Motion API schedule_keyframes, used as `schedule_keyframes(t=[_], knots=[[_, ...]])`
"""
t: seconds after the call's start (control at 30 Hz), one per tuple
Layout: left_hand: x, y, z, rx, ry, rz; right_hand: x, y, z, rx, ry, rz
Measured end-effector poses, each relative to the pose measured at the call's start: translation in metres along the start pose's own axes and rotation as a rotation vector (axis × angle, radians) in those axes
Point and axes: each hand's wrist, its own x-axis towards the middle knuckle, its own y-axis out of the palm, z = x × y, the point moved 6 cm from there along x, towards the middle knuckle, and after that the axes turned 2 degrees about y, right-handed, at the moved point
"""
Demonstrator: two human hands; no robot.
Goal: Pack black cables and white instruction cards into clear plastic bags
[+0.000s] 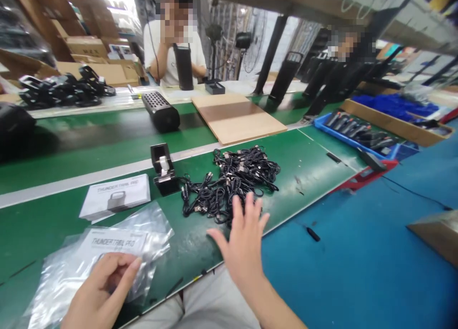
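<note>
My left hand (pixel 103 288) is closed, thumb and index finger pressed together on a clear plastic bag (pixel 159 224). Beneath it shows a white printed booklet (pixel 114 241) marked "THUNDER TRAIL PRO"; whether it is inside the bag, I cannot tell. My right hand (pixel 245 245) is open, its fingers spread at the near edge of a tangled heap of black USB cables (pixel 246 169). Left of the cables lies a stack of similar booklets (pixel 114 195). Behind that stack stands a small black tape dispenser (pixel 163 169).
A wooden board (pixel 238 117) and a black perforated speaker (pixel 160 110) lie on the far green surface. At the right sits a blue tray (pixel 358 136) of black items. Across the bench, a person (pixel 175 47) holds a black speaker. Black parts (pixel 64 88) are heaped far left.
</note>
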Motion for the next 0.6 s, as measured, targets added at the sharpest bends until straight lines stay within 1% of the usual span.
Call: schedule_keyframes(t=[0.07, 0.13, 0.2, 0.33, 0.43, 0.5, 0.53, 0.6], knots=[[0.0, 0.005, 0.004, -0.03, -0.017, 0.075, 0.009, 0.011, -0.023, -0.012, 0.091, 0.043], [-0.001, 0.007, 0.003, -0.049, -0.036, 0.099, 0.018, 0.025, -0.032, 0.027, 0.143, 0.084], [-0.001, 0.007, -0.001, -0.066, -0.046, 0.087, 0.027, 0.036, -0.031, 0.058, 0.153, 0.098], [-0.002, 0.006, -0.006, -0.108, -0.106, 0.071, 0.049, 0.05, -0.02, 0.095, 0.1, 0.132], [-0.003, 0.005, -0.006, -0.184, -0.182, 0.06, 0.061, 0.052, -0.015, 0.114, 0.066, 0.191], [-0.003, 0.003, -0.006, -0.235, -0.222, 0.035, 0.062, 0.048, -0.014, 0.088, 0.067, 0.203], [-0.003, 0.002, -0.007, -0.253, -0.235, 0.024, 0.059, 0.044, -0.013, 0.064, 0.072, 0.184], [-0.002, -0.001, -0.007, -0.272, -0.249, 0.006, 0.05, 0.032, -0.009, 0.025, 0.054, 0.102]])
